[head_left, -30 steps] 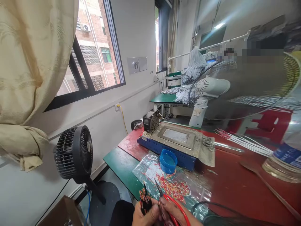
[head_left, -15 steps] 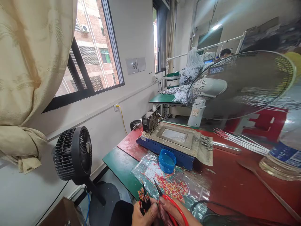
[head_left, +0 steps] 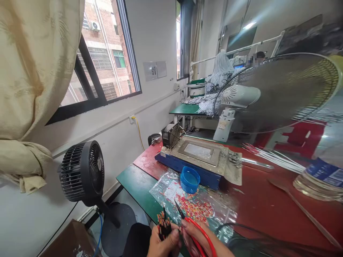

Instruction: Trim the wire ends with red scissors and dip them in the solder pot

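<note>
- Surface, near edge: clear bag of red crimp pieces lies just beyond both hands.
- Left hand: fingers closed round wire bundle, tips upright.
- Right hand: fingers wrapped on red-handled cutters, blades near the tips.
- Judged step: trimming wire ends; next needs blades aligned on one tip.

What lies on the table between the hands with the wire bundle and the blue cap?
In the head view, a clear plastic bag holding small red and yellow pieces covers that stretch, from the right hand and left hand gripping the wire bundle up to the blue cap.
</note>
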A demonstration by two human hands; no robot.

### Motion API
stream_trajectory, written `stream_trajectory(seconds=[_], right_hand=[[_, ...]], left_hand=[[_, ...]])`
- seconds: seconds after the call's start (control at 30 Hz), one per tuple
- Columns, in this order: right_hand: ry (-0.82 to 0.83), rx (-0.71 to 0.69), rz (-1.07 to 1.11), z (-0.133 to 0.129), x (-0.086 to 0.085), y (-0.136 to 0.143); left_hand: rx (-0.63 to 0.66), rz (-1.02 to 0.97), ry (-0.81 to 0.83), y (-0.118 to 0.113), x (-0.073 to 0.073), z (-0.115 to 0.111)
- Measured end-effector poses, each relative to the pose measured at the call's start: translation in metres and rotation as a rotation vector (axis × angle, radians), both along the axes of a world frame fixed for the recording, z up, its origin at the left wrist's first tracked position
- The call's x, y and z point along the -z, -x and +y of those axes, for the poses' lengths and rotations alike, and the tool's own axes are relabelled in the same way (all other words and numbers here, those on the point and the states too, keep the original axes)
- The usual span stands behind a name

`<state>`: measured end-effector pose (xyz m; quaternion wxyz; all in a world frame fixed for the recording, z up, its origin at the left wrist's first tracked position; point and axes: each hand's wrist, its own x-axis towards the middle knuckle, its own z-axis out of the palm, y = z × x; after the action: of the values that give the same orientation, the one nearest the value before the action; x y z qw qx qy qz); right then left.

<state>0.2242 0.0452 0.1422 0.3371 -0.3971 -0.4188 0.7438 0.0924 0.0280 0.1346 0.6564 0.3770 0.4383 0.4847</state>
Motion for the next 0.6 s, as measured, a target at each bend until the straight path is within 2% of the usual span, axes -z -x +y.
stream_trajectory(seconds=[0.17, 0.27, 0.4, 0.6], right_hand=[[0.067, -0.031, 0.024, -0.0055, -0.0109, -0.0025], [0.118, -0.038, 0.066, -0.0076, -0.0096, -0.0026], [0.171, -0.055, 0.086, -0.0087, -0.0051, -0.0016], [0.124, -0.075, 0.093, -0.0083, -0.0017, -0.0011]], left_hand=[[0.096, -0.012, -0.038, 0.0025, 0.0018, -0.0013], [0.104, -0.076, -0.024, 0.0037, 0.0029, -0.0027], [0.165, -0.121, -0.094, 0.005, 0.0048, -0.0033], [0.226, -0.155, -0.14, 0.007, 0.0036, -0.0037]])
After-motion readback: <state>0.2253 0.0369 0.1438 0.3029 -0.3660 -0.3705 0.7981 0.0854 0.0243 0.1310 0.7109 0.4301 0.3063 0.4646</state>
